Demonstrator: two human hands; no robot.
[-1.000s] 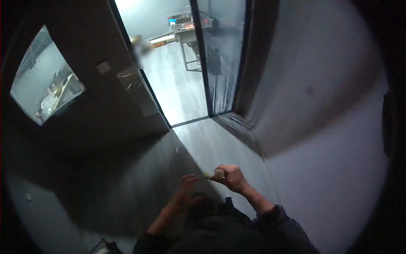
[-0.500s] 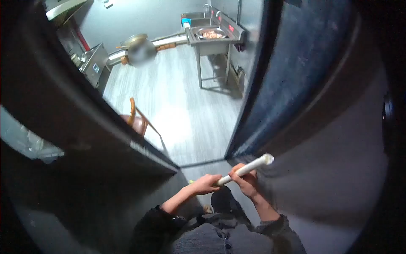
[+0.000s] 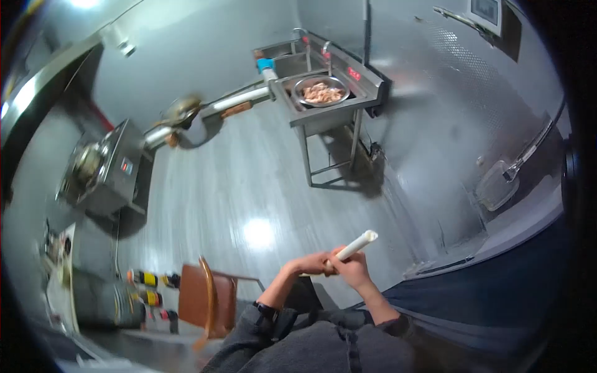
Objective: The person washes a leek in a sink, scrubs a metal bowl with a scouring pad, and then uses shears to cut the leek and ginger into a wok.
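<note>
White stalk [image 3: 354, 245] is gripped in the left hand [image 3: 310, 263] and right hand [image 3: 353, 269] over grey flooring [image 3: 205, 199], steel sink [image 3: 326, 122] upper centre.

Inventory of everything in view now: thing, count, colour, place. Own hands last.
White stalk: 1, white, in the hands
Bowl: 1, silver, on the sink
Food pieces: uncounted pile, pinkish, in the bowl
Sink unit: 1, steel grey, beyond the hands
Chair: 1, brown, lower left
Bottles: at least 2, yellow-labelled, left of the chair
Stove-like unit: 1, steel grey, left
Round container: 1, pale, far wall
Shovel-like tool: 1, grey, right wall
Wall panel: 1, white, upper right
Left hand: 1, bare, on the stalk's lower part
Right hand: 1, bare, gripping the stalk
</note>
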